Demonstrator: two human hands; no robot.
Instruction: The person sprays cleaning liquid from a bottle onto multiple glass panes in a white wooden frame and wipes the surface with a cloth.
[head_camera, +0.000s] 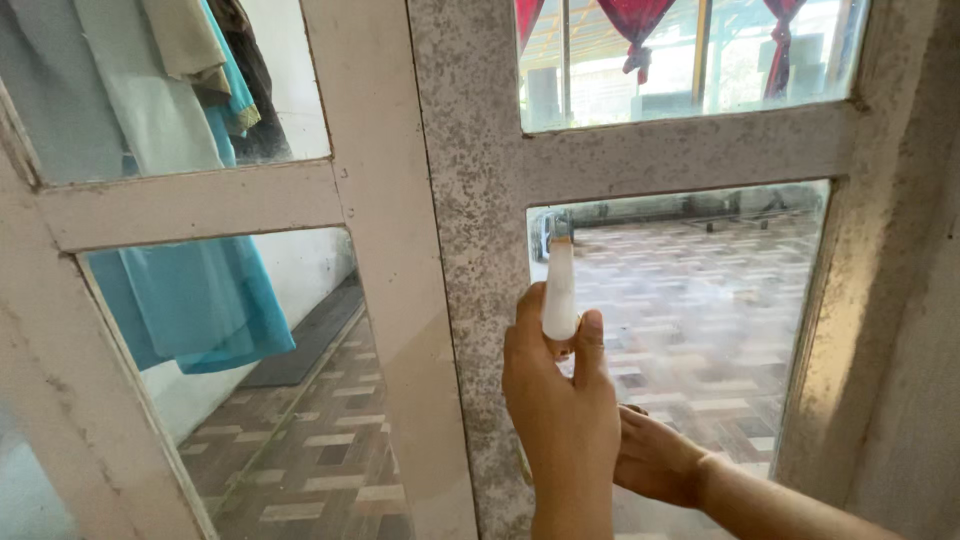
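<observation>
My left hand (560, 400) is raised in front of the lower right window pane (700, 320) and grips a white spray bottle head (559, 290). Its nozzle points up toward the glass, with my thumb on its right side. My right hand (655, 458) comes in from the lower right and sits just behind and below the left hand, close to the bottle's hidden lower part. Whether it touches the bottle cannot be told. The glass looks hazy and streaked.
The window frame (470, 200) is white wood with grey mould spots. Blue and green clothes (190, 300) hang behind the left panes. A tiled yard shows through the glass, and red curtains (640, 25) show in the upper right pane.
</observation>
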